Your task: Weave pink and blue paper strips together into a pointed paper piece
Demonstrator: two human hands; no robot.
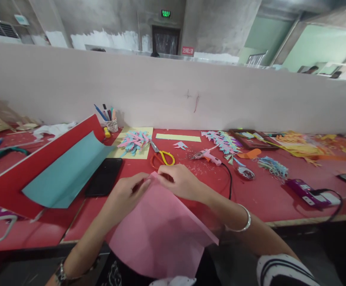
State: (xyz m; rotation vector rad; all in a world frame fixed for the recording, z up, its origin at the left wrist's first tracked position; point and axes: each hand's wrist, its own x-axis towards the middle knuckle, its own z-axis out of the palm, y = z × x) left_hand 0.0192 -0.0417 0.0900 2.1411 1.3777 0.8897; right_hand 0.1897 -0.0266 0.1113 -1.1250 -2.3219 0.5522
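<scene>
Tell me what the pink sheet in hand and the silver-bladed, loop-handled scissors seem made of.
Broad pink sheet: probably matte paper or thin card, curving without glare.
Scissors with yellow and orange loop handles: blades likely metal, silvery grey; handles perhaps plastic, evenly coloured.

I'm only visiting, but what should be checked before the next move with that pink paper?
1. Pink paper gripped: ok, the left hand and right hand pinch its top corner.
2. Scissors put down: ok, lying on the table.
3. Glue gun put down: ok, also on the table.
4. Glue gun cool: cannot tell.
5. Surface around it clean: not ok, small scraps lie about.
</scene>
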